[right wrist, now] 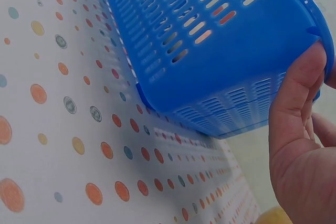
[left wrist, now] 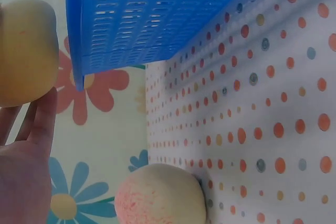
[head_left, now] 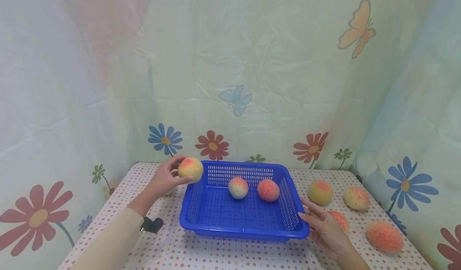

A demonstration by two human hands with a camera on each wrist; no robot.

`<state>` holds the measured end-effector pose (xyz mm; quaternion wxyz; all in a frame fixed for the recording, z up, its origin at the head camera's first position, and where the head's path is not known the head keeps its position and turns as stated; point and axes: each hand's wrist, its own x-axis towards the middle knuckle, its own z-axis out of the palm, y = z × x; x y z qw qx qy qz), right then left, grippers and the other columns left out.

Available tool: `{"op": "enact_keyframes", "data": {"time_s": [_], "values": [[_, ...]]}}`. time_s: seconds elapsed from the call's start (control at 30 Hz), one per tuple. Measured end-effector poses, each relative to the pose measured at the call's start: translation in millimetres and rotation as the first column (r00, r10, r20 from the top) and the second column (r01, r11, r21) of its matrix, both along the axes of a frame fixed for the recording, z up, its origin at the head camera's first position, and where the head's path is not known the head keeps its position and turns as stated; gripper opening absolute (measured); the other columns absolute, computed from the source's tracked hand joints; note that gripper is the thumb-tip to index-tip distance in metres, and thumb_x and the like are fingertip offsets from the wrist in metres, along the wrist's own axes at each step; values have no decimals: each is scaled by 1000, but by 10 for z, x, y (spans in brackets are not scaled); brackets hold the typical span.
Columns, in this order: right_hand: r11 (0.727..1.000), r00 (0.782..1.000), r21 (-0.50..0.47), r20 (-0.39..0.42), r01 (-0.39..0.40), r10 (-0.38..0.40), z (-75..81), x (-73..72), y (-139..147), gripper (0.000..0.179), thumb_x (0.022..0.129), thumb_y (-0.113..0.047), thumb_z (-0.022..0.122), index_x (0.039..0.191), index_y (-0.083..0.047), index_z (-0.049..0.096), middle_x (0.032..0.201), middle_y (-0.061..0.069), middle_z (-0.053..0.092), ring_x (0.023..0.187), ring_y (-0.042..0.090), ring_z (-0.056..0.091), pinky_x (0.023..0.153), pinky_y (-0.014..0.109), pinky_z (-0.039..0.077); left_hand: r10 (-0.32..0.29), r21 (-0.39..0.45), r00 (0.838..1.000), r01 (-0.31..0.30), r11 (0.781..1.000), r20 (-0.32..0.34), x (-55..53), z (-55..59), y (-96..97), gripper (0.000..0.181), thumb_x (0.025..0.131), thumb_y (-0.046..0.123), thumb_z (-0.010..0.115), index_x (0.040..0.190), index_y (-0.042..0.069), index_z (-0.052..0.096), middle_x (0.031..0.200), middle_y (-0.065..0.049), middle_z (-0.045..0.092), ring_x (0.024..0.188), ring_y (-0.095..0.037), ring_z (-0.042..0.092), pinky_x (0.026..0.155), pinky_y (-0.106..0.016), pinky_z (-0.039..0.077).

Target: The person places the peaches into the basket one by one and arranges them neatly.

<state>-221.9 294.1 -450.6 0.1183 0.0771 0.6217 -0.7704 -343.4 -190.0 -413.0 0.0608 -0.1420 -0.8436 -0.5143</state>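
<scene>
Peach (head_left: 191, 169): one, at the blue basket's (head_left: 245, 231) ten o'clock corner; left hand (head_left: 167, 175) half closed round it, thumb nearside, presumably for security. Blue basket: edge pinched at four o'clock by right hand (head_left: 327, 231), apparently for steadiness.

A table (head_left: 216, 258) has a pale top with orange, red and blue-grey dots. Behind the table and along both its sides hangs a pale, lightly creased curtain (head_left: 288, 102). Just above the table's back edge it shows a blue flower (head_left: 165, 140) and a red flower (head_left: 212, 146). A blue butterfly (head_left: 236, 99) is printed above the table's middle, an orange butterfly (head_left: 359, 29) high above its right end. A bigger red flower (head_left: 37, 218) is left of the table. Soft light leaves a faint shine on the curtain behind the table.
</scene>
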Motion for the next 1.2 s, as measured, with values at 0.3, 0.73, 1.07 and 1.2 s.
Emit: {"op": "enact_keyframes", "data": {"time_s": [0.3, 0.73, 1.07, 1.2], "values": [[1000, 1000, 3, 8, 16, -16, -7, 5, -5, 66, 102, -21, 65, 160, -24, 34, 116, -2, 66, 105, 17, 72, 92, 35, 62, -32, -5, 998, 32, 999, 60, -104, -6, 138, 81, 76, 40, 91, 145, 24, 52, 144, -7, 58, 125, -34, 63, 100, -48, 58], [1000, 999, -2, 18, 31, -31, 0, 12, -9, 57, 101, -21, 66, 152, -31, 45, 113, -3, 66, 103, 16, 72, 91, 34, 62, -166, -37, 984, 169, 985, 67, -198, 31, 282, 80, 79, 36, 90, 148, 23, 52, 141, -2, 60, 129, -30, 60, 105, -50, 54], [1000, 999, -6, 21, 30, -30, 6, 6, -3, 61, 101, -21, 66, 156, -29, 41, 113, -2, 66, 104, 17, 72, 92, 35, 61, -227, -148, 972, 233, 961, 53, -293, 49, 391, 72, 78, 31, 90, 141, 22, 56, 137, -2, 64, 129, -28, 61, 108, -49, 53], [999, 999, 0, 23, 32, -32, 12, -1, 1, 65, 101, -21, 65, 159, -26, 36, 114, -2, 67, 106, 18, 72, 93, 35, 61, -244, -196, 969, 247, 949, 42, -331, 53, 422, 72, 78, 29, 91, 140, 18, 56, 135, -3, 65, 127, -27, 62, 106, -46, 54]]}}
